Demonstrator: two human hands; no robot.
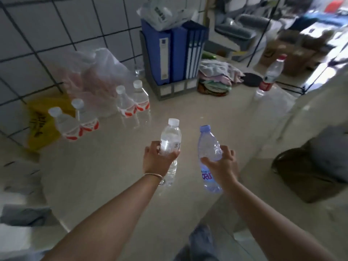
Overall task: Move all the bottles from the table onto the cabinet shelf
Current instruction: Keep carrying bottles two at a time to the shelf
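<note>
My left hand (156, 159) grips a clear bottle with a white cap (170, 136) around its middle. My right hand (221, 162) grips a blue-tinted bottle with a blue cap (208, 146). Both bottles are upright above the pale table (113, 166). Several clear bottles with red-and-white labels stand on the table at the left: one pair (75, 121) near the yellow bag, another pair (132, 102) further back. A red-capped bottle with a red label (271, 74) stands at the far right. The cabinet shelf is not in view.
A tiled wall runs along the left. Plastic bags (90, 76) and a yellow bag (40, 125) lie by the wall. Blue binders in a grey rack (175, 53) stand at the back, with folded cloths (216, 76) beside them. A dark bag (308, 166) sits on the floor at right.
</note>
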